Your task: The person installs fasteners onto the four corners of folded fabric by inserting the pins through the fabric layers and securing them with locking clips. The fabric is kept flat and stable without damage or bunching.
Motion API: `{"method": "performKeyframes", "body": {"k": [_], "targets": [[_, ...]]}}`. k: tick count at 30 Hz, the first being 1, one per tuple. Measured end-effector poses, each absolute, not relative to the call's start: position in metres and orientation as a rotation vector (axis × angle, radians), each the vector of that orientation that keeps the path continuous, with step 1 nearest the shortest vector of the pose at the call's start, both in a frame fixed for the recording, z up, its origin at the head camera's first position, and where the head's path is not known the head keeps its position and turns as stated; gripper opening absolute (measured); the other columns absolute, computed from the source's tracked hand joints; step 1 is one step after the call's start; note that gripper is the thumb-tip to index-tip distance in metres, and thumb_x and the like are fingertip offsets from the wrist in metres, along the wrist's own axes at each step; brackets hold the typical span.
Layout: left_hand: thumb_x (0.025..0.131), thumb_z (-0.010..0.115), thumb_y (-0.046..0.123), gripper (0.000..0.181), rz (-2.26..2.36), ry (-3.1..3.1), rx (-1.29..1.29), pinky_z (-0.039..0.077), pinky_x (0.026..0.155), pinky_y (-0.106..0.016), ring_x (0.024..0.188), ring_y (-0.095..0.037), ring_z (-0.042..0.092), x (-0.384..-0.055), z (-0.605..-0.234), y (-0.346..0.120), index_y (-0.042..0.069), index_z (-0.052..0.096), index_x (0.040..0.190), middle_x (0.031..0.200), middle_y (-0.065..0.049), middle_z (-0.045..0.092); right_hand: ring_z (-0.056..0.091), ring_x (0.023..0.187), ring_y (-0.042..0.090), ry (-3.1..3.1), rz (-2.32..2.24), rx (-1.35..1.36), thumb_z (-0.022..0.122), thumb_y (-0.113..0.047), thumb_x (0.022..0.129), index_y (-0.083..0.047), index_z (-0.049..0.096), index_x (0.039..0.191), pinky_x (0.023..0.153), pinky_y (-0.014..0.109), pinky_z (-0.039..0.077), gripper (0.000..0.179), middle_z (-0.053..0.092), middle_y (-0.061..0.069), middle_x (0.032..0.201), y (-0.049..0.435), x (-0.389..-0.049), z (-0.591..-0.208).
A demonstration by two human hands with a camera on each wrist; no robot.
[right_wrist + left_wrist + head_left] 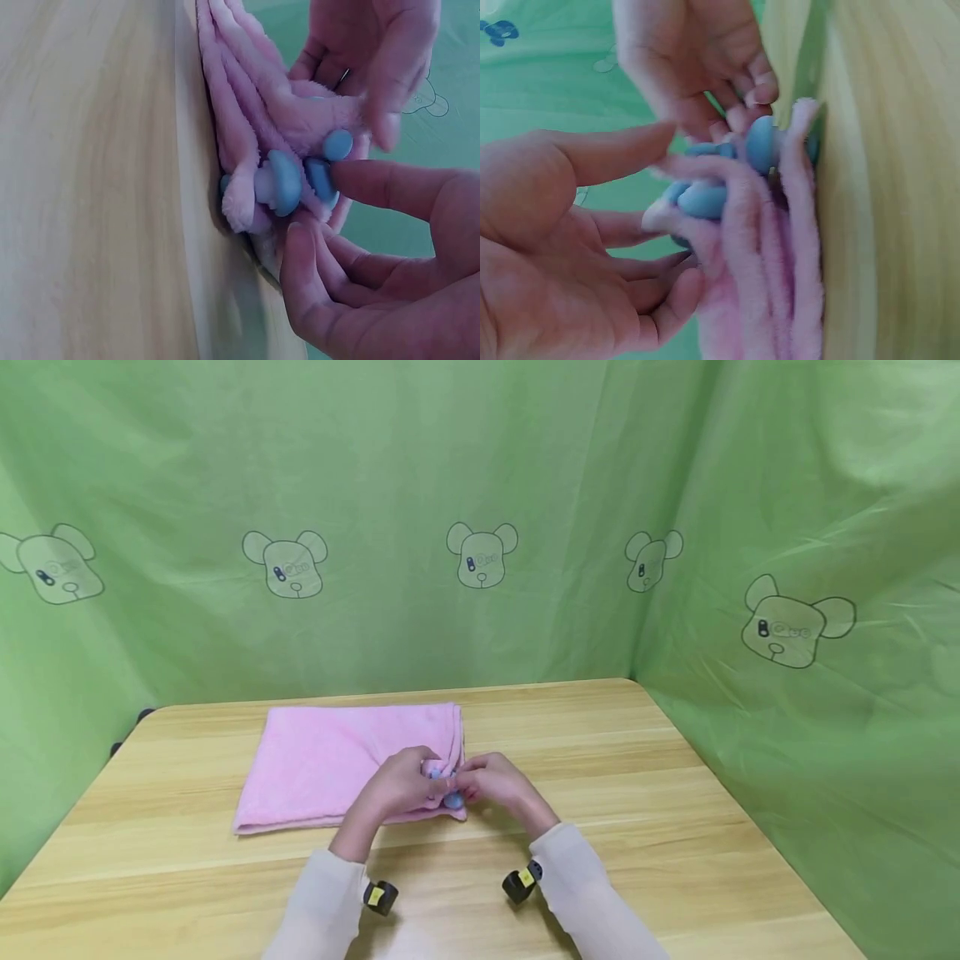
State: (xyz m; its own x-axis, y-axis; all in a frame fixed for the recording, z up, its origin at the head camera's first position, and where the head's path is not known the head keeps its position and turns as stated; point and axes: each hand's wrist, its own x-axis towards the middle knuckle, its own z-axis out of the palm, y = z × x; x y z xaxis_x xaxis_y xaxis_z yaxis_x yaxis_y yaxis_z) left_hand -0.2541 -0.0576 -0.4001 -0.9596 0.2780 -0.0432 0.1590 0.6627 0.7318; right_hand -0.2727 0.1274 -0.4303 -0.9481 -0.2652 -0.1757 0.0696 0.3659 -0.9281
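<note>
A folded pink plush cloth (318, 764) lies on the table, its layered edge toward the right. Several blue mushroom-shaped clips (283, 184) sit among the layers at that edge. My left hand (401, 785) pinches a raised fold of the cloth (739, 202) beside a blue clip (703, 200), thumb on one side and fingers on the other. From the right, my right hand (497, 781) pinches another blue clip (321, 180) at the cloth's edge. The fingertips partly cover the clips in the head view.
The wooden table (600, 760) extends around the cloth. Green curtains (375, 468) with bear-head drawings hang behind it and at both sides. Each wrist carries a small black camera (381, 897) on its inner side, close above the table.
</note>
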Motion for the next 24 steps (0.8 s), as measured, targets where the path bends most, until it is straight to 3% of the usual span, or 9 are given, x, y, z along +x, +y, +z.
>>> {"method": "performKeyframes", "body": {"k": [3, 7, 14, 18, 24], "targets": [[0.091, 0.073, 0.02, 0.032, 1.209, 2.711, 0.376, 0.055, 0.087, -0.043, 0.089, -0.023, 0.067, -0.253, -0.397, -0.059, 0.002, 0.069, 0.118, 0.101, -0.012, 0.073, 0.067, 0.079, 0.019, 2.337, -1.613, -0.161, 0.069, -0.006, 0.086, 0.01, 0.068, 0.107, 0.081, 0.038, 0.06, 0.027, 0.072, 0.014, 0.091, 0.128, -0.274, -0.432], [0.087, 0.072, 0.01, 0.027, 1.205, 2.711, 0.397, 0.055, 0.082, -0.04, 0.086, -0.022, 0.066, -0.252, -0.394, -0.059, 0.003, 0.071, 0.113, 0.098, -0.012, 0.072, 0.066, 0.079, 0.022, 2.348, -1.614, -0.13, 0.068, -0.003, 0.085, 0.011, 0.066, 0.11, 0.077, 0.037, 0.06, 0.028, 0.069, 0.016, 0.091, 0.128, -0.274, -0.432], [0.097, 0.065, 0.016, 0.015, 1.299, 2.728, 0.379, 0.055, 0.076, -0.035, 0.08, -0.019, 0.068, -0.251, -0.391, -0.058, 0.008, 0.075, 0.105, 0.096, -0.01, 0.075, 0.064, 0.074, 0.018, 2.344, -1.622, -0.142, 0.069, -0.007, 0.088, 0.007, 0.068, 0.107, 0.068, 0.028, 0.056, 0.023, 0.069, 0.01, 0.086, 0.131, -0.272, -0.42], [0.094, 0.067, 0.013, 0.011, 1.366, 2.702, 0.372, 0.055, 0.074, -0.033, 0.08, -0.02, 0.068, -0.251, -0.391, -0.058, 0.011, 0.076, 0.1, 0.094, -0.009, 0.076, 0.064, 0.067, 0.016, 2.228, -1.609, -0.2, 0.074, -0.006, 0.085, 0.006, 0.064, 0.109, 0.064, 0.026, 0.056, 0.029, 0.07, 0.009, 0.082, 0.133, -0.271, -0.418], [0.091, 0.07, 0.011, 0.011, 1.381, 2.672, 0.364, 0.056, 0.08, -0.036, 0.082, -0.02, 0.07, -0.25, -0.391, -0.056, 0.009, 0.075, 0.1, 0.092, -0.008, 0.076, 0.064, 0.063, 0.016, 2.237, -1.606, -0.208, 0.069, 0.0, 0.081, 0.008, 0.059, 0.111, 0.062, 0.027, 0.057, 0.033, 0.069, 0.01, 0.076, 0.133, -0.272, -0.423]]}}
